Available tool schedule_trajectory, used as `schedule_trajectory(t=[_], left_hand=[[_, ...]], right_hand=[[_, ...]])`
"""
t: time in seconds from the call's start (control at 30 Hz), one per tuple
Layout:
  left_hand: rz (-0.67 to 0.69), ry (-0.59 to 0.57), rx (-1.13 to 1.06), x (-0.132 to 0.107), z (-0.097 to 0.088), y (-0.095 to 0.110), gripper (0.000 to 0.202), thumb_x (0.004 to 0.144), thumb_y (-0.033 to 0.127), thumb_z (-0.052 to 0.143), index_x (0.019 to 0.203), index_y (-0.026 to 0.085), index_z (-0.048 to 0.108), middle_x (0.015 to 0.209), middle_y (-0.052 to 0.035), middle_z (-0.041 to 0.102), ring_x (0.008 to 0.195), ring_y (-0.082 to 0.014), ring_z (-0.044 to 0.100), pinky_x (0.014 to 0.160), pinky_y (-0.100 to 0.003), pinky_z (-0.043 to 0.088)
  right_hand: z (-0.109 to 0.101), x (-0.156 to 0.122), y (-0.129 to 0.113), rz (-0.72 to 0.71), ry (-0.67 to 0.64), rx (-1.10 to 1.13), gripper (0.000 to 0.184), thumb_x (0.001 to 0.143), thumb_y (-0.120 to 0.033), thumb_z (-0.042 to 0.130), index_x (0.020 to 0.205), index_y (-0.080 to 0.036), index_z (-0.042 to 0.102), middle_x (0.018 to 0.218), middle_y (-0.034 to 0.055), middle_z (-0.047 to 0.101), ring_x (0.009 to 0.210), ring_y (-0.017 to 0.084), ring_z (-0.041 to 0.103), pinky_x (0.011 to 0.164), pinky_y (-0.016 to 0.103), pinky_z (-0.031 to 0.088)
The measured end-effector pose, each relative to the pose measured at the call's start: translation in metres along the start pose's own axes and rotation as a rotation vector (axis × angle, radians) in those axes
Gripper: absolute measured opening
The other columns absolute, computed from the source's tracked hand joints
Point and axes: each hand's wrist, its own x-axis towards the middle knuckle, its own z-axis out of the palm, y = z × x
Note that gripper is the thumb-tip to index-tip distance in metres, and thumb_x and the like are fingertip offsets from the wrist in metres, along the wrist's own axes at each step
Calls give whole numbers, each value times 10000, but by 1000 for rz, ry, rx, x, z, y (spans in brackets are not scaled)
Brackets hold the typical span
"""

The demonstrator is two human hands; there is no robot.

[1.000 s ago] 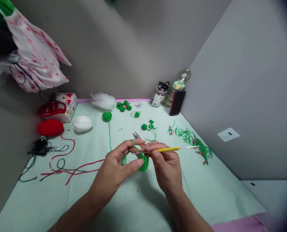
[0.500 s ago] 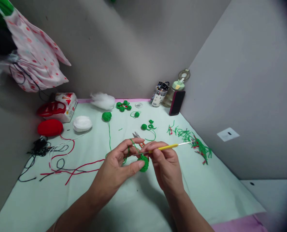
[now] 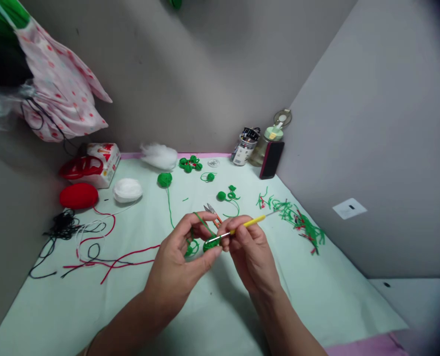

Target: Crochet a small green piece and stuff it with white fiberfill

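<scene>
Between thumb and fingers, my left hand (image 3: 179, 259) pinches a small green crochet piece (image 3: 211, 243). Green yarn (image 3: 204, 225) runs over the raised left index finger down to that piece. My right hand (image 3: 255, 254) is closed around the yellow grip of a crochet hook (image 3: 255, 221), its metal tip lying at the upper edge of the green piece. The right fingertips are close beside the work. Orange-handled thread snips (image 3: 213, 213) lie just behind both hands. From a green yarn ball (image 3: 164, 180) a strand leads toward my left hand.
Red yarn (image 3: 79, 196), white yarn (image 3: 127, 190) and tangled black yarn (image 3: 62, 223) lie on the left. White stuffing (image 3: 159, 156) and green crocheted pieces (image 3: 191, 163) sit at the back. Yarn scraps (image 3: 303, 223), a phone (image 3: 272, 160) and a bottle (image 3: 259, 151) are on the right.
The hook's tip has come down onto the green piece, and its handle has shifted slightly left. The green piece has turned in my left fingers and shows less of its face.
</scene>
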Motion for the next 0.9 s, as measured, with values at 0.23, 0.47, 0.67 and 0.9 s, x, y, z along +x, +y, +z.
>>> schedule_trajectory(t=[0.23,0.47,0.67,0.9], left_hand=[[266,52,110,-9,3,-8,573,798,106,811,1256,435,706,997,45,589,918,-133,619,940,-291,499],[182,-43,8,-9,2,0,558,769,161,875,1267,359,717,960,38,653,886,-149,662,880,-281,551],[-72,-89,-37,4,-5,1,483,826,278,835,1284,303,681,1000,4,720,1120,-225,652,1045,-370,454],[-223,-287,-252,11,-5,-6,312,792,268,833,848,221,530,819,32,641,750,-132,575,714,-288,447]], right_hand=[[-5,-2,4,54,-129,110,175,945,-407,778,858,-255,776,765,-18,695,603,83,543,644,212,469],[-6,-1,7,119,-68,102,274,897,-492,809,825,-246,710,732,-35,651,568,92,493,603,227,468],[-3,-6,5,-282,5,-333,146,986,-389,719,924,-290,805,873,31,766,712,164,637,638,296,513],[-4,-7,1,-793,204,-906,337,967,-101,675,1076,-375,838,920,47,736,799,211,694,649,354,546]])
